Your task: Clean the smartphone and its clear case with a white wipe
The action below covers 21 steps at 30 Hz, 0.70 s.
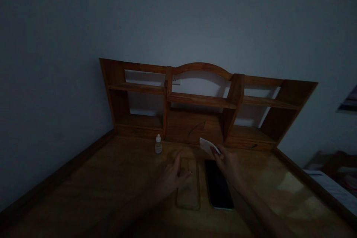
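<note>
A white, flat, thin piece that looks like a folded cloth or tissue (208, 146) is pinched in my right hand (230, 163), above the top end of a dark phone (220, 189). The phone lies on the wooden desk with its black face up. To its left rests a clear phone case (189, 195). My left hand (173, 176) reaches over the upper left part of the case, thumb and fingers apart, with nothing held. Whether its fingertips touch the case I cannot tell in the dim light. Beyond my left hand stands a small clear dropper bottle (158, 146) with a white cap.
A wooden shelf unit (200, 100) with open compartments runs along the back of the desk (92, 182), against a plain wall. Raised wooden edges border the desk at both sides. Off to the right is a pale surface (331, 187) with a dim chair-like shape behind it.
</note>
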Tool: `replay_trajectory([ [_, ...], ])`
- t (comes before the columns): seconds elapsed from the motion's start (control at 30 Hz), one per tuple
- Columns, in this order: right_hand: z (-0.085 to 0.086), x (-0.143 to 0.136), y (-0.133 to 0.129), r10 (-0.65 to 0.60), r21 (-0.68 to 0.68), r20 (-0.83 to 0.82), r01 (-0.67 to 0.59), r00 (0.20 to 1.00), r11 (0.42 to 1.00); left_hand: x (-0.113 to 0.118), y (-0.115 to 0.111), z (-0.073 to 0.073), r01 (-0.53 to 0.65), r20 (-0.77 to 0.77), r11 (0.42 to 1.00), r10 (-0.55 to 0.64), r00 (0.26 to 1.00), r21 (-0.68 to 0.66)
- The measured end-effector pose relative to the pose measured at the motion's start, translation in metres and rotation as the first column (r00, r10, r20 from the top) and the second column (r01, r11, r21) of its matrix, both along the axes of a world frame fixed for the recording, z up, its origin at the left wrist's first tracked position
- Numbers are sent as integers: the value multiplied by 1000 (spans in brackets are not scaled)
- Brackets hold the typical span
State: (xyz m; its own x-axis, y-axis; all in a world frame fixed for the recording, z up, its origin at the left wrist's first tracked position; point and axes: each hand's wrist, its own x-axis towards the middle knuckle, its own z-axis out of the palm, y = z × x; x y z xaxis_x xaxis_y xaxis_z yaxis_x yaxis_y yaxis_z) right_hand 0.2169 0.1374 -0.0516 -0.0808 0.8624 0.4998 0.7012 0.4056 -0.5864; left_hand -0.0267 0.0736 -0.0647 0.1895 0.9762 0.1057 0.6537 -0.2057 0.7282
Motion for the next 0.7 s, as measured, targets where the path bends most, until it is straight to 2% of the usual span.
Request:
replay_trajectory([
  [0.07, -8, 6, -1, -73, 93, 133, 61, 988, 994, -2, 5, -10, 2, -80, 1000, -2, 997, 0],
  [0.13, -18, 6, -7, -45, 120, 245, 16, 968, 993, -4, 10, -20, 11, -100, 1000, -9, 995, 18],
  [0.23, -29, -5, -22, 126, 78, 368, -166, 921, 983, -6, 15, -33, 18, -41, 999, -16, 999, 46],
  [0.3, -32, -16, -32, 222, 26, 387, -251, 895, 968, -7, 18, -36, -16, 10, 999, 15, 1000, 38],
  [0.47, -32, -39, -51, 481, -139, 271, -461, 834, 877, -11, 22, -29, -47, 191, 998, 54, 980, -38],
  [0.53, -32, -42, -54, 518, -152, 250, -495, 818, 855, -14, 25, -30, -59, 356, 996, 77, 931, -60],
  [0.63, -32, -42, -55, 546, -104, 249, -538, 800, 836, -15, 33, -41, 15, 661, 987, 94, 744, -157],
  [0.7, -33, -42, -55, 556, -45, 264, -565, 788, 824, -13, 38, -51, 28, 730, 976, 142, 669, -215],
])
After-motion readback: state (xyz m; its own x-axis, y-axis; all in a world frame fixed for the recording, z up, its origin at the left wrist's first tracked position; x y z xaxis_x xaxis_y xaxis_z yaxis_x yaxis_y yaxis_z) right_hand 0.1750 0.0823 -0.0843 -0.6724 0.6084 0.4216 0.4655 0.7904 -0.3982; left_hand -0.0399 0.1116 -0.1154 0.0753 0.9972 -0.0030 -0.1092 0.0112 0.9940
